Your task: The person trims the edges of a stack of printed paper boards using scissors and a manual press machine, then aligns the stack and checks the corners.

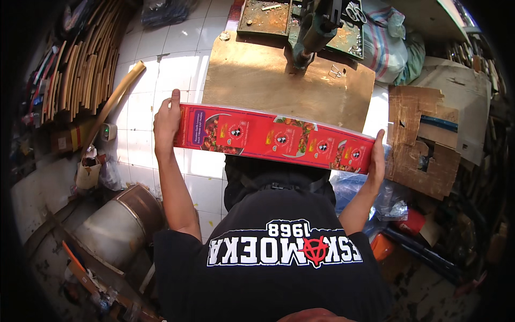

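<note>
A long, flat red strip (252, 134) printed with food pictures stretches across my lap, between my body and the near edge of the wooden tabletop (241, 70). My left hand (168, 121) grips its left end, with the thumb pointing up. At the other end my right hand (377, 161) closes around the right edge. The strip slopes down slightly toward the right, its printed face turned up toward me. Whether it is one sheet or a stack, I cannot tell.
A dark press-like machine (314, 37) stands at the table's far side between two dirty trays (263, 21), with scissors (355, 13) and bent wire pieces (336, 71) nearby. Upright boards (88, 59) crowd the left. A metal drum (120, 222) lies lower left; cut cardboard (402, 139) is at right.
</note>
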